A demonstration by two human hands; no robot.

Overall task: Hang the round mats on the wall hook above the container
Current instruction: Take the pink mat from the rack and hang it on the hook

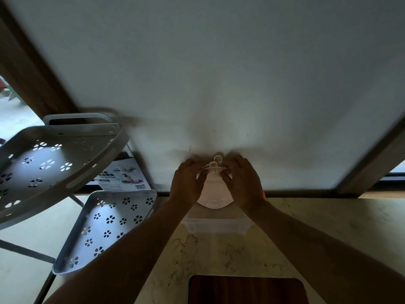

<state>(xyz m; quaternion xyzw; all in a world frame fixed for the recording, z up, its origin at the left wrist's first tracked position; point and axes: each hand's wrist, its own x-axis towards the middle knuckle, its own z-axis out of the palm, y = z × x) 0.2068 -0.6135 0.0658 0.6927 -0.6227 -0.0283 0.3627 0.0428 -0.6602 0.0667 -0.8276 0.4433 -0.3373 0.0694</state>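
Observation:
A pale round mat (215, 195) hangs flat against the white wall, its top loop up at a small white wall hook (217, 159). My left hand (188, 182) pinches the mat's upper left edge. My right hand (242, 179) pinches its upper right edge beside the loop. Below the mat, a clear plastic container (215, 224) stands on the marble counter against the wall. Whether the loop sits on the hook is hard to tell in the dim light.
A grey tiered rack with flower-shaped cut-outs (59, 159) stands at the left, its lower tray (105, 224) near my left forearm. A printed leaflet (125, 175) leans behind it. A dark wooden board (246, 289) lies at the counter's front edge.

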